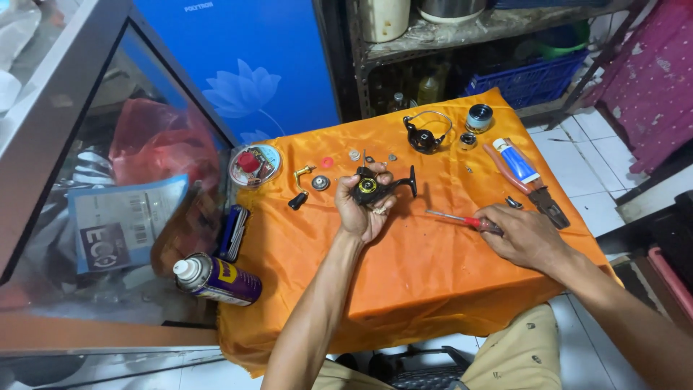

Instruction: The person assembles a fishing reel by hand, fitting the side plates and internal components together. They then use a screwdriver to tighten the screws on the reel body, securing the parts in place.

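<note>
My left hand (363, 209) is raised palm-up over the orange cloth (404, 274) and grips a black fishing reel body (375, 186) with a gold centre and a stem sticking out to the right. My right hand (523, 235) rests on the cloth to the right, fingers closed on a red-handled screwdriver (462, 220) whose shaft points left. Behind lie a black rotor with a wire bail (424, 133), a silver spool (478, 118), a gold and black crank handle (299, 189), and small washers and screws (354, 155).
Red-handled pliers (530, 189) and a blue-and-white tube (516, 160) lie at the right. A round clear case with a red part (254, 165) sits at the cloth's left edge. A spray can (216, 279) lies at lower left beside a glass cabinet (108, 202). Shelves (469, 43) stand behind.
</note>
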